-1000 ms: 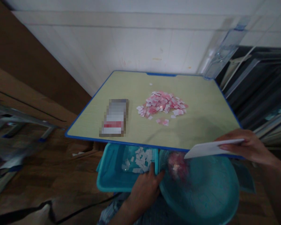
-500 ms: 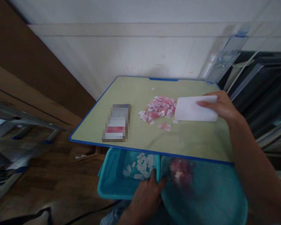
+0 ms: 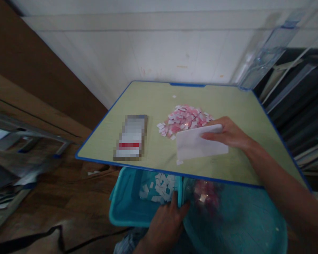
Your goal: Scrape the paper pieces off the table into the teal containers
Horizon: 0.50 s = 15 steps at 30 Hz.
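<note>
My right hand [image 3: 229, 132] is closed on a white flat plastic scraper [image 3: 198, 146], thumb on its near face. It is tilted over the board, just in front of a pile of small pink and white pieces [image 3: 187, 118]. A small white piece [image 3: 179, 162] lies by the scraper's lower left corner. Below the board's front edge, my left hand [image 3: 168, 218] grips the inner rim of a teal rectangular basin [image 3: 129, 220], its index finger reaching inside and its thumb on the other side. White paper-like pieces [image 3: 163, 187] lie in that basin.
The pale green board [image 3: 228, 100] has a blue edge. A pixelated phone-like object [image 3: 131, 137] lies on its left. A round teal tub [image 3: 254, 218] below holds a clear bag of reddish things [image 3: 205, 194]. A clear bottle [image 3: 267, 53] stands at the back right corner.
My right hand has moved the scraper left and toward me, from the pile's right side to its front. Loose pieces there are now hidden or shifted. The left hand stays at the rim.
</note>
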Each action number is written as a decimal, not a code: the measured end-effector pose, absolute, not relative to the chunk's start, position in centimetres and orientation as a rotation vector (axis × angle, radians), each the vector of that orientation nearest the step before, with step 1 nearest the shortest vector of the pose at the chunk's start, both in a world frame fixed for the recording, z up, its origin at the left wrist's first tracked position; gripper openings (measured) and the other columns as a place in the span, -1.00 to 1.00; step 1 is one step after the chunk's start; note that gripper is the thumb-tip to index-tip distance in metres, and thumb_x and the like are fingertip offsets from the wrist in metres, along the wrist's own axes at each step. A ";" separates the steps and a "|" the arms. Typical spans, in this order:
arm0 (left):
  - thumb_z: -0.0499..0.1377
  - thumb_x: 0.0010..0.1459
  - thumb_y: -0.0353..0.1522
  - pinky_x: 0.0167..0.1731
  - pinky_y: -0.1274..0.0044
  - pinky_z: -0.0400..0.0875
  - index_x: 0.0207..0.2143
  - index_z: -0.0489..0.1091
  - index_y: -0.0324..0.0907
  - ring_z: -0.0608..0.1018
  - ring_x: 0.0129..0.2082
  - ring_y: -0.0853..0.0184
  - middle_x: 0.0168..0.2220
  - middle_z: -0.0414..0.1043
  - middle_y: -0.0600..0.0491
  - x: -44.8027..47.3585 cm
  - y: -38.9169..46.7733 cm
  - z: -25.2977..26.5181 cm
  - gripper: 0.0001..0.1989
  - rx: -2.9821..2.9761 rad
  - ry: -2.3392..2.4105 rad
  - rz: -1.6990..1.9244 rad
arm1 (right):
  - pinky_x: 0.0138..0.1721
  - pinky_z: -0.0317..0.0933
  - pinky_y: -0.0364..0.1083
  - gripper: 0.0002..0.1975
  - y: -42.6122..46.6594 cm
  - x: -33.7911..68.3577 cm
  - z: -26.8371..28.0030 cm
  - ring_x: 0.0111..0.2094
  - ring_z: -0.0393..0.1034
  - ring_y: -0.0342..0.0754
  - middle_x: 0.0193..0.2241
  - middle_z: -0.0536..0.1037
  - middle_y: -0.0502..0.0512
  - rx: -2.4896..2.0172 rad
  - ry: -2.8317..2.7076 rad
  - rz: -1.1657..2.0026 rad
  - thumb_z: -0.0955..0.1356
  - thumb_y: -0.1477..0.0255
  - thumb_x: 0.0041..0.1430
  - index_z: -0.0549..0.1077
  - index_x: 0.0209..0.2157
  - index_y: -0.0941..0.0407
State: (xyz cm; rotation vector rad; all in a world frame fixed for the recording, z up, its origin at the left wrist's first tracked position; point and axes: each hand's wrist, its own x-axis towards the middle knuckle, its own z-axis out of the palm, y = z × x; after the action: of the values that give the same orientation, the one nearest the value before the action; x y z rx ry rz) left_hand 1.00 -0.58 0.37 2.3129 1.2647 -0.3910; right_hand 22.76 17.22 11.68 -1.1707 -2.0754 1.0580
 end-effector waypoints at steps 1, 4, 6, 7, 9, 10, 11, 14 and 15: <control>0.03 0.07 -0.44 -0.38 0.28 0.38 0.13 0.03 0.04 0.50 -0.32 0.11 0.09 0.03 -0.32 1.0 -0.6 0.4 -0.44 2.309 1.270 -0.396 | -0.62 0.02 -0.23 -0.73 17.0 21.9 11.4 -0.63 0.18 -0.24 -0.67 0.36 -0.03 -1.138 -2.090 1.008 0.36 0.27 -0.08 0.45 -0.57 0.23; 0.03 0.06 -0.46 -0.36 0.31 0.38 0.13 0.03 0.04 0.50 -0.31 0.14 0.10 0.03 -0.28 1.1 -0.5 0.5 -0.43 2.301 1.271 -0.399 | -0.64 0.00 -0.25 -0.74 16.5 20.3 10.6 -0.65 0.15 -0.27 -0.68 0.35 -0.04 -1.116 -2.077 0.962 0.35 0.29 -0.06 0.45 -0.56 0.23; 0.02 0.07 -0.45 -0.36 0.31 0.38 0.14 0.01 0.04 0.50 -0.31 0.15 0.10 0.03 -0.26 1.1 -0.4 0.6 -0.43 2.296 1.275 -0.405 | -0.65 -0.02 -0.25 -0.72 16.3 20.0 10.3 -0.66 0.13 -0.28 -0.69 0.34 -0.04 -1.126 -2.042 0.981 0.34 0.27 -0.05 0.45 -0.57 0.22; 0.02 0.07 -0.44 -0.36 0.31 0.38 0.14 0.01 0.04 0.50 -0.31 0.15 0.10 0.04 -0.26 1.1 -0.4 0.7 -0.44 2.296 1.276 -0.406 | -0.65 -0.02 -0.25 -0.72 16.3 20.1 10.2 -0.66 0.13 -0.28 -0.68 0.34 -0.04 -1.140 -2.013 0.984 0.34 0.26 -0.05 0.44 -0.58 0.22; 0.02 0.09 -0.42 -0.37 0.31 0.39 0.13 0.02 0.04 0.50 -0.32 0.15 0.09 0.04 -0.27 1.2 -0.4 0.7 -0.46 2.300 1.272 -0.403 | -0.64 -0.01 -0.24 -0.72 16.4 20.4 10.1 -0.65 0.14 -0.27 -0.67 0.36 -0.02 -1.190 -1.953 0.977 0.35 0.27 -0.06 0.44 -0.58 0.22; 0.01 0.09 -0.41 -0.38 0.31 0.39 0.13 0.03 0.04 0.50 -0.32 0.14 0.09 0.04 -0.28 1.2 -0.4 0.7 -0.47 2.304 1.273 -0.401 | -0.64 -0.01 -0.24 -0.74 16.5 20.6 10.1 -0.65 0.15 -0.26 -0.66 0.36 -0.02 -1.218 -1.934 0.966 0.35 0.28 -0.07 0.45 -0.57 0.23; 0.00 0.10 -0.41 -0.39 0.30 0.39 0.12 0.04 0.04 0.51 -0.33 0.14 0.09 0.05 -0.29 1.2 -0.4 0.7 -0.49 2.307 1.273 -0.401 | -0.64 -0.01 -0.24 -0.75 16.6 20.7 10.0 -0.65 0.15 -0.26 -0.66 0.36 -0.02 -1.236 -1.929 0.960 0.36 0.29 -0.08 0.45 -0.57 0.23; -0.02 0.12 -0.40 -0.40 0.30 0.39 0.11 0.06 0.04 0.51 -0.34 0.13 0.09 0.05 -0.29 1.2 -0.4 0.7 -0.52 2.315 1.274 -0.400 | -0.64 -0.01 -0.23 -0.76 16.5 20.5 10.0 -0.65 0.14 -0.26 -0.68 0.34 -0.03 -1.223 -1.970 0.993 0.35 0.30 -0.06 0.44 -0.58 0.22; -0.01 0.12 -0.40 -0.39 0.31 0.39 0.11 0.06 0.04 0.51 -0.34 0.14 0.09 0.05 -0.28 1.2 -0.4 0.7 -0.52 2.317 1.274 -0.396 | -0.64 0.00 -0.24 -0.76 16.4 20.3 10.0 -0.65 0.14 -0.26 -0.68 0.34 -0.03 -1.212 -1.986 1.007 0.34 0.30 -0.06 0.43 -0.58 0.21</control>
State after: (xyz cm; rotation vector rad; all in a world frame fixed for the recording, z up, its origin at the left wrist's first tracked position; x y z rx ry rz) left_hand 1.16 -0.42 0.73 2.3170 1.2743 -0.3964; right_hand 20.34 16.41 9.97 -1.2118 -1.9864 1.0071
